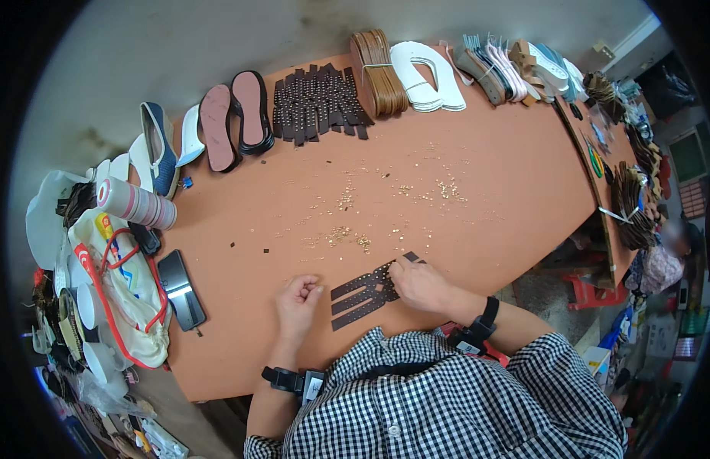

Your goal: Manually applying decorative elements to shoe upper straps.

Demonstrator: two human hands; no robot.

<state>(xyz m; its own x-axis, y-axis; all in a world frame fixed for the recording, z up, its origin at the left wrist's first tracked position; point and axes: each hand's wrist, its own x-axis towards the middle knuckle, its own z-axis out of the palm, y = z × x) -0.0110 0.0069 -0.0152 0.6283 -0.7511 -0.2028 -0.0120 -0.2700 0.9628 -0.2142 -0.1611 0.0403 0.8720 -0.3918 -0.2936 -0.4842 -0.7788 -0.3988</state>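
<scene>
Gold studs (363, 242) just beyond the dark straps (372, 295)

Head camera: left one of a side-by-side pair, on the person's head
Facing: down and forward, upright
Lens: wide fisheye, dark round rim
Nearest: black-and-white checked cloth shirt (424, 405), lower edge
Middle: bare left hand (300, 297) and bare right hand (418, 284) over the smooth orange-brown tabletop (523, 168)
Farthest: grey wall (202, 46) above, room beyond at right
</scene>
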